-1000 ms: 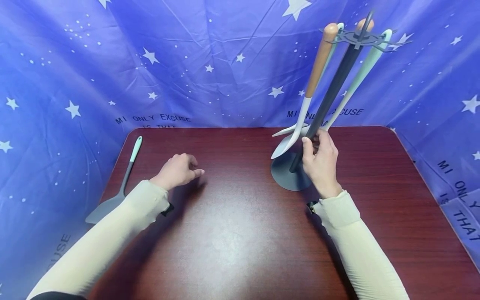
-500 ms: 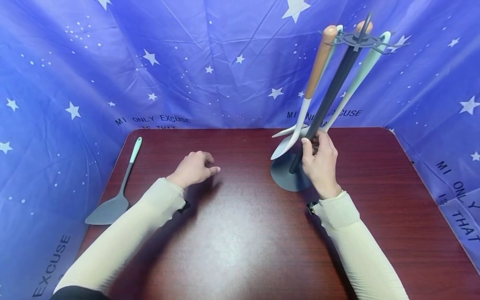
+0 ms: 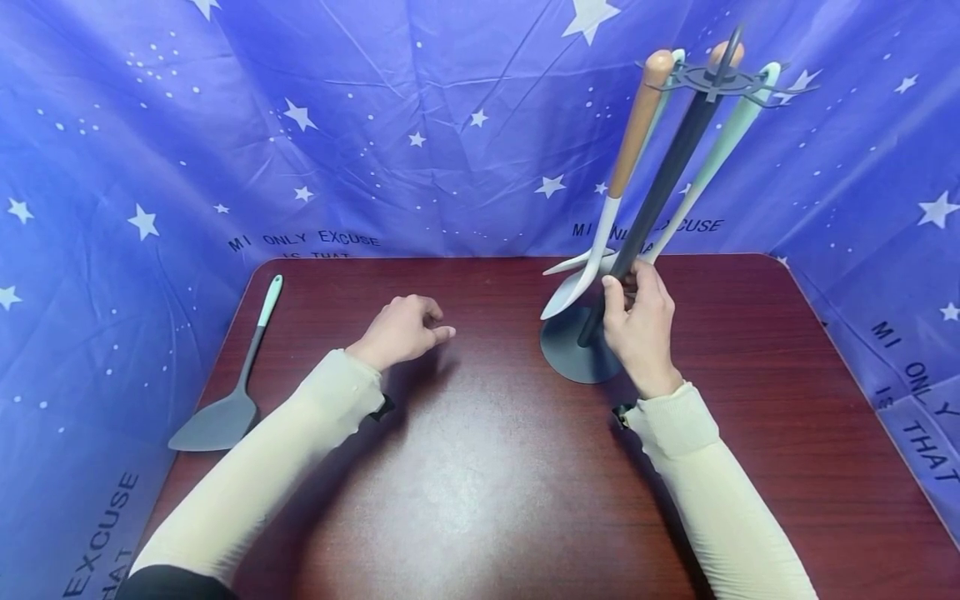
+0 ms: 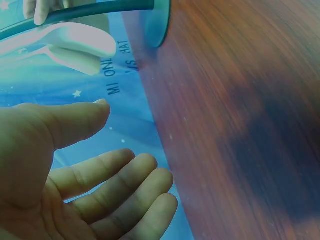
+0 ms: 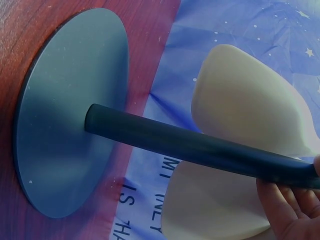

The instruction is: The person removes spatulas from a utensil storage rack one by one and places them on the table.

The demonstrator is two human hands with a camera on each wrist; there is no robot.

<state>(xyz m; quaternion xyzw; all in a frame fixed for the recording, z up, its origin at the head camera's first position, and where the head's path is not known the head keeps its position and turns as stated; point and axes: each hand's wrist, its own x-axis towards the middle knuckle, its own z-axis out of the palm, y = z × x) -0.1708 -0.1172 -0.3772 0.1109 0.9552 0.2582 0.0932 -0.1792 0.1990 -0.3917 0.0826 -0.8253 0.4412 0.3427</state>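
Note:
A dark utensil stand point(image 3: 670, 167) with a round base point(image 5: 65, 120) stands on the right half of the table. My right hand point(image 3: 643, 329) grips its post low down, thumb on one side and fingers on the other. From the top ring hang several utensils, among them a spoon-like one with a wooden handle point(image 3: 633, 142) and one with a mint-green handle point(image 3: 723, 150). My left hand point(image 3: 405, 329) hovers over the table left of the stand, holding nothing. In the left wrist view its fingers point(image 4: 135, 195) are loosely bent, thumb apart.
A grey turner point(image 3: 221, 421) with a mint-green handle lies at the table's left edge, beyond my left forearm. The reddish-brown table point(image 3: 465, 500) is bounded at the back and sides by a blue star-patterned curtain point(image 3: 450, 125).
My left hand has moved right and slightly away from me, closer to the stand, uncovering the turner's blade. The right hand keeps its hold on the post, and the stand stays put.

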